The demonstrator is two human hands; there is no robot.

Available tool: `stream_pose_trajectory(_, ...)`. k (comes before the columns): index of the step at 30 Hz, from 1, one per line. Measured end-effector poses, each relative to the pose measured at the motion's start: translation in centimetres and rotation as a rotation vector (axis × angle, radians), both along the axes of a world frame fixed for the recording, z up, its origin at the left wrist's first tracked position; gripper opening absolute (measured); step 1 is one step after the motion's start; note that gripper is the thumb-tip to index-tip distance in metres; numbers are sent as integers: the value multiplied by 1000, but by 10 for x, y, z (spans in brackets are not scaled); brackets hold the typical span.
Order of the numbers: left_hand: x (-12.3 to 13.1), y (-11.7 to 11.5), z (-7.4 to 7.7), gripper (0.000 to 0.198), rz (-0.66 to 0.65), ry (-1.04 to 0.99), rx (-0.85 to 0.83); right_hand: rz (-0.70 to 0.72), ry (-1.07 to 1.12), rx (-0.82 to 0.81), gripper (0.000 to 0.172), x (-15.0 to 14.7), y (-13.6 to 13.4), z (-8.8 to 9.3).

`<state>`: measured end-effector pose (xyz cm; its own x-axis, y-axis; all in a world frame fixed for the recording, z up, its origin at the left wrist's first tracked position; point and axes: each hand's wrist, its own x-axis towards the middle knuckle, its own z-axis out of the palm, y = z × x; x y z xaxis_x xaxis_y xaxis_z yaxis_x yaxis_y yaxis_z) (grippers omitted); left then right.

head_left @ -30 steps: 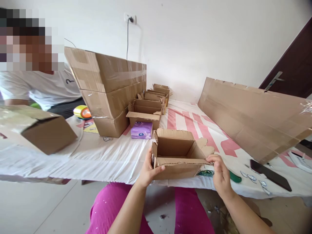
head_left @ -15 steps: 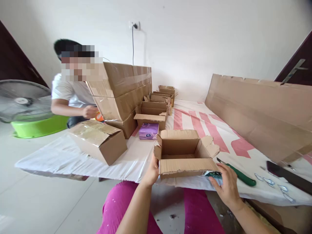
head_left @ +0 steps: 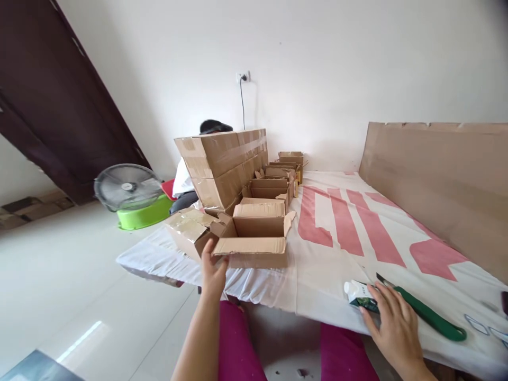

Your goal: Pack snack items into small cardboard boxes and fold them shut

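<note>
An open cardboard box (head_left: 256, 233) with its flaps spread sits on the white and pink table cover (head_left: 341, 243). My left hand (head_left: 212, 270) touches the box's left front flap, fingers bent on its edge. My right hand (head_left: 392, 328) lies at the near table edge with fingers stretched over a small white and green carton (head_left: 359, 293). A green-handled knife (head_left: 424, 315) lies just right of that hand.
A taped cardboard box (head_left: 188, 230) lies left of the open one. Behind stand a tall stack of taped boxes (head_left: 222, 164) and a row of open small boxes (head_left: 278, 177). A big cardboard sheet (head_left: 436, 174) leans at right. A person (head_left: 186, 177) sits behind the stack; a fan (head_left: 127, 185) and green tub are on the floor.
The open box has slid left and farther from me under my left hand. My right hand left the box and now rests on the small carton. The view swung left and up.
</note>
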<state>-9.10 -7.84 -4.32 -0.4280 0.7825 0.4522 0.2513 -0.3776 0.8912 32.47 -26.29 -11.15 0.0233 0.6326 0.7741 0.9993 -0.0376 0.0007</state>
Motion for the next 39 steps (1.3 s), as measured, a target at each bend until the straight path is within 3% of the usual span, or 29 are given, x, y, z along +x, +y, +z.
stream_pose_trajectory(2,1,-12,-8,58,251,4,-34,9,2,22,49,1,1,-2)
stream_pose_trajectory(4,13,-29,-20,45,311,29,-59,19,5,36,48,2,2,-4)
stream_pose_trajectory(6,33,-45,-33,35,139,203,-74,26,11,42,48,2,3,-5)
stream_pose_trajectory(9,61,-54,-44,43,-76,425,-95,27,14,45,47,2,2,-6)
stream_pose_trajectory(14,76,-26,-43,61,-9,572,-210,15,12,62,46,0,1,-4)
stream_pose_trajectory(22,82,20,-46,49,61,737,-293,19,26,64,45,-1,1,-4)
stream_pose_trajectory(28,81,19,-48,36,105,783,-262,23,44,46,46,0,1,-6)
stream_pose_trajectory(34,85,13,-43,59,183,748,-287,9,54,23,46,-1,0,-5)
stream_pose_trajectory(39,86,17,-40,63,126,817,-398,4,64,10,45,-3,-1,-3)
